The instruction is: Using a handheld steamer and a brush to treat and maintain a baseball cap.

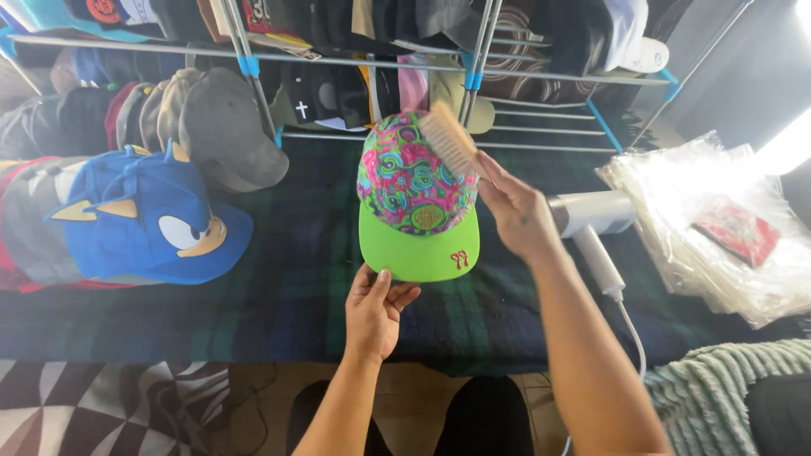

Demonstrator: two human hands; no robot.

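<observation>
In front of me a dark green plaid cloth (279, 287) covers the table, backed by a metal rack (541, 76) with blue joints. Hard light glares at my upper right (790, 143). Below, a black-and-white patterned floor (93, 405) shows.

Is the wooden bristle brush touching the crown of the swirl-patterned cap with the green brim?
Touching. The head view shows the wooden bristle brush, held in the right hand, with its bristles pressed against the upper right crown of the swirl-patterned cap with the green brim, no gap visible.
</observation>
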